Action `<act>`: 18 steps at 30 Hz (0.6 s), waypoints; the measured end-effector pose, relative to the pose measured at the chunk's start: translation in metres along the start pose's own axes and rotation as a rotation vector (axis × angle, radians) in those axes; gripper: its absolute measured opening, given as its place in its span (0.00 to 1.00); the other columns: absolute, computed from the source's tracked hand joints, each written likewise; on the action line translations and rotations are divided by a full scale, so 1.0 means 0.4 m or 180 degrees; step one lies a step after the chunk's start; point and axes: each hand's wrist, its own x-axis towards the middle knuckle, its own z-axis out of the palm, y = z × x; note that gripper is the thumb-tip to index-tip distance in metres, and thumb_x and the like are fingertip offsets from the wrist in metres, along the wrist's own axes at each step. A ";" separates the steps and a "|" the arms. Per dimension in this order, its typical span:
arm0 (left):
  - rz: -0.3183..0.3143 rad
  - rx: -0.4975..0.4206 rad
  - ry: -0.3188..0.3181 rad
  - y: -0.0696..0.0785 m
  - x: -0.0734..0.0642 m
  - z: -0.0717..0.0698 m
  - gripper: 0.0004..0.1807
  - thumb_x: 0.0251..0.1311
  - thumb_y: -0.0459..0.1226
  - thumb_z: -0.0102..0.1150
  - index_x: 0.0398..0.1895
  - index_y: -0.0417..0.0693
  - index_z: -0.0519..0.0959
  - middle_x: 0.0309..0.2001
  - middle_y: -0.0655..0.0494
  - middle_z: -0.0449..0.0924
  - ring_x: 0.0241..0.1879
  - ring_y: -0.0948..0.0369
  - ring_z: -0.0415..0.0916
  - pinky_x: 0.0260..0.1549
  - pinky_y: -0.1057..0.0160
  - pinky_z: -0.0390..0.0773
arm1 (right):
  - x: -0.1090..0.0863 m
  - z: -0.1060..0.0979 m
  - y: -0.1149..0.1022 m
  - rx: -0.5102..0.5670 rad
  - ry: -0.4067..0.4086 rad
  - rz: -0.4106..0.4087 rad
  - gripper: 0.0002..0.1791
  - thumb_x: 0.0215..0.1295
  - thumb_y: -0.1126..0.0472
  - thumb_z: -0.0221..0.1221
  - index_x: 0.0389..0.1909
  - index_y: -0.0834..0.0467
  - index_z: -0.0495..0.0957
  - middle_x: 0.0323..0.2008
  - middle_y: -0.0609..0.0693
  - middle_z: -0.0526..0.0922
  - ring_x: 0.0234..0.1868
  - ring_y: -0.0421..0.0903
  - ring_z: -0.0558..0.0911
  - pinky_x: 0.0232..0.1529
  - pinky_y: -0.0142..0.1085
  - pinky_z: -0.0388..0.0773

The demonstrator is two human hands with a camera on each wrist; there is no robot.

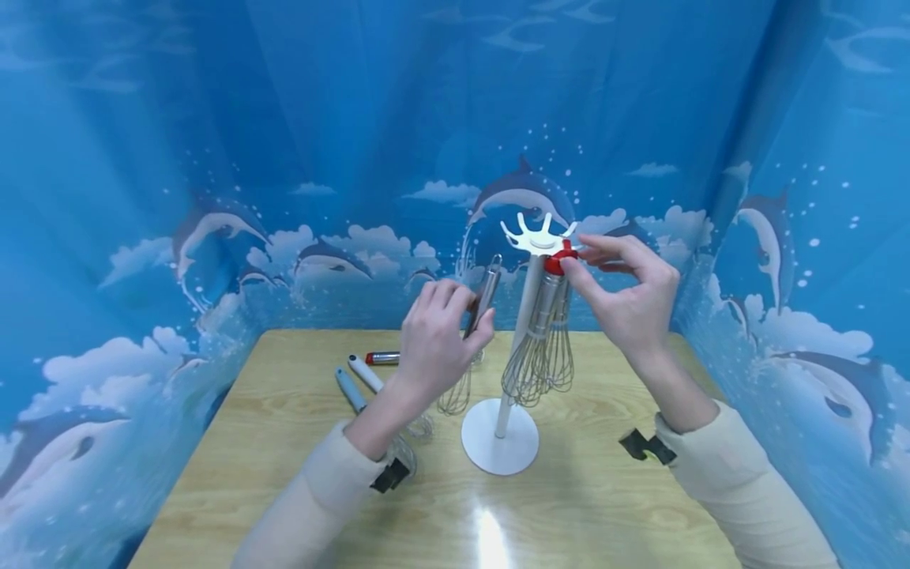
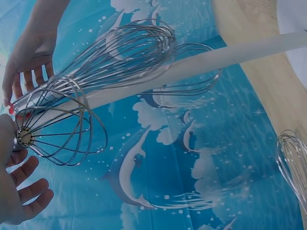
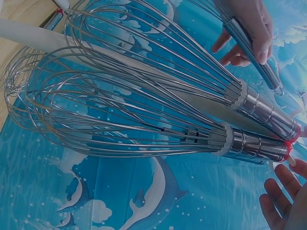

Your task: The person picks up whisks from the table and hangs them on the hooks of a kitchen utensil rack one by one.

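A white stand [image 1: 500, 456] carries several steel whisks [image 1: 543, 316] with red end caps, hanging wires-down from its arms. At the stand's top, my right hand [image 1: 636, 292] pinches the red cap [image 1: 559, 261] of a hanging whisk between thumb and finger; its other fingers are spread. Left of the post, my left hand [image 1: 441, 332] holds another whisk [image 1: 486, 296] by its all-steel handle, upright with a loop at the top. Its wire head [image 2: 62, 124] points at the camera in the left wrist view. In the right wrist view, hanging whisks [image 3: 158, 96] lie close together.
On the wooden table [image 1: 284, 442], left of the stand, lie a whisk with a red-ended steel handle [image 1: 384, 358], one with a white handle [image 1: 366, 373] and one with a grey-blue handle [image 1: 350, 389]. The left forearm partly hides them. Blue dolphin-print curtains [image 1: 398, 158] surround the table.
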 end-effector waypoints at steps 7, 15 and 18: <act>0.0117 -0.0045 0.0054 0.022 0.017 -0.012 0.11 0.65 0.44 0.68 0.37 0.45 0.81 0.42 0.50 0.83 0.46 0.53 0.78 0.42 0.57 0.86 | 0.001 -0.001 0.001 -0.0012 -0.0020 -0.0006 0.16 0.61 0.63 0.72 0.51 0.61 0.89 0.41 0.63 0.91 0.41 0.23 0.83 0.47 0.22 0.80; 0.0250 -0.0048 0.0125 0.037 0.034 -0.017 0.11 0.64 0.43 0.68 0.38 0.44 0.81 0.43 0.49 0.84 0.47 0.52 0.79 0.45 0.56 0.87 | 0.000 -0.001 0.002 -0.0010 -0.0005 0.0008 0.17 0.60 0.63 0.73 0.50 0.61 0.89 0.41 0.63 0.91 0.41 0.23 0.83 0.47 0.21 0.80; 0.0308 -0.0014 0.0126 0.042 0.038 -0.018 0.11 0.64 0.43 0.68 0.38 0.44 0.81 0.44 0.49 0.84 0.47 0.52 0.79 0.45 0.56 0.87 | -0.001 -0.001 0.006 -0.0011 -0.0013 -0.0012 0.17 0.60 0.63 0.73 0.50 0.62 0.89 0.41 0.64 0.91 0.41 0.22 0.83 0.47 0.21 0.80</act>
